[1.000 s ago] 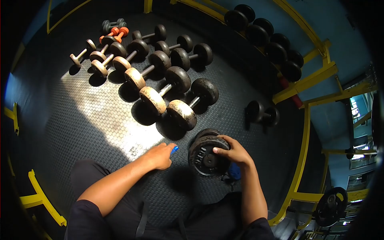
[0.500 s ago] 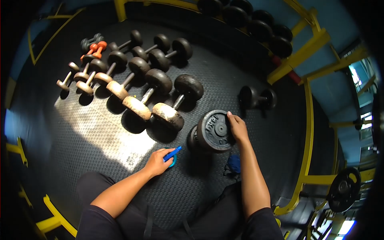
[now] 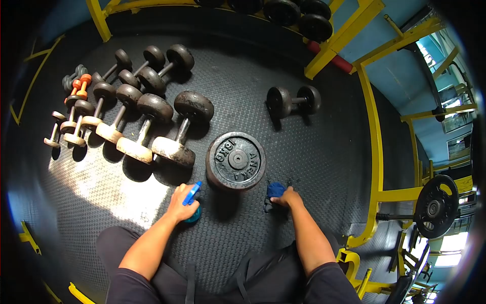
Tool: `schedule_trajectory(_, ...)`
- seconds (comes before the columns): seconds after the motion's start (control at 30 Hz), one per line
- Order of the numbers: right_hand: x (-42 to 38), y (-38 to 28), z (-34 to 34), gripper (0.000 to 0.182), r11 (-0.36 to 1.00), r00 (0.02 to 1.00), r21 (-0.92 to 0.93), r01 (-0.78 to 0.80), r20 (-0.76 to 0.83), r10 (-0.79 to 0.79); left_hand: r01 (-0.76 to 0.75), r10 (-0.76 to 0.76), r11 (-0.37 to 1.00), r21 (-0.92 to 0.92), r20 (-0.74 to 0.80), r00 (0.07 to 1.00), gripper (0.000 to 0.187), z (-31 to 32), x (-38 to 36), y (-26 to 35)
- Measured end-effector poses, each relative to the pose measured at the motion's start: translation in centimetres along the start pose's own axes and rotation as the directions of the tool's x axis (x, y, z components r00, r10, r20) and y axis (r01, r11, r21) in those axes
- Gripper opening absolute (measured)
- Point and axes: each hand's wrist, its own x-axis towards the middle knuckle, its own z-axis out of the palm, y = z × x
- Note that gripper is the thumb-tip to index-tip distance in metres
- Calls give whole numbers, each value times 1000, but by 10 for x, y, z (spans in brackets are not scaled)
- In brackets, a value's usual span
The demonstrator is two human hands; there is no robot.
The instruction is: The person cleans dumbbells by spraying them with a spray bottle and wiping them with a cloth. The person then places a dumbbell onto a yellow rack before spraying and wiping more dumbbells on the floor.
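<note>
My left hand (image 3: pixel 178 204) is closed around a spray bottle with a blue trigger head (image 3: pixel 192 194) and a teal body (image 3: pixel 193 215), held just above the floor mat. To the right of it, a black round weight plate (image 3: pixel 238 160) marked 16KG lies flat on top of a stack. My right hand (image 3: pixel 288 197) is closed on a crumpled blue cloth (image 3: pixel 276 190) on the mat, right of the stack. Dark straps or cloth show around the blue part. The fingertips are partly hidden by the cloth.
Rows of dumbbells (image 3: pixel 185 129) stand on the mat at the left, with small orange dumbbells (image 3: pixel 85 85) behind. Another dumbbell (image 3: pixel 293 101) lies beyond the stack. A yellow frame (image 3: pixel 373 152) and a loaded plate (image 3: pixel 435 206) are at the right.
My right hand has left the weight plate and moved down to the blue cloth. The plate now sits level on the stack. My left hand still holds the spray bottle; the view has turned right.
</note>
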Motion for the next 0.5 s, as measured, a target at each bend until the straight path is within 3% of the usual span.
schedule_trajectory(0.07, 17, 10, 11, 80, 998, 997, -53, -31, 65, 35, -60, 59, 997, -40, -21, 998, 53, 0, 2, 11)
schedule_trajectory(0.1, 21, 9, 8, 80, 999, 997, -41, -27, 67, 30, -100, 97, 990, -100, -33, 995, 53, 2, 4, 15)
schedule_trajectory(0.17, 22, 2, -12, 47, 999, 946, 54, -6, 325, -12, 158, -150, 950, -270, 52, 987, 52, -5, 4, 42)
schedule_trajectory(0.2, -7, -11, -28, 28, 991, 990, -42, 125, 75, -121, 198, -180, 945, -262, 91, 979, 52, -18, 6, 67)
schedule_trajectory(0.23, -36, -24, -50, 28, 990, 989, -34, 133, 70, -131, 240, -213, 938, -252, 130, 968, 51, -25, 8, 85)
schedule_trajectory(0.27, -66, -36, -75, 30, 972, 978, -130, 197, -38, -203, -16, 5, 988, -155, -71, 997, 51, -20, 3, 88)
schedule_trajectory(0.3, -92, -41, -97, 32, 941, 950, -232, 245, -135, -281, 138, -135, 974, -181, 24, 990, 51, -29, -3, 102)
schedule_trajectory(0.43, -152, -15, -140, 31, 923, 824, -135, 361, -417, -384, 153, -126, 964, -218, 133, 983, 49, -88, -16, 171)
schedule_trajectory(0.5, -155, -15, -145, 30, 925, 806, -98, 368, -463, -369, 166, -131, 957, -239, 154, 979, 47, -93, -15, 177)
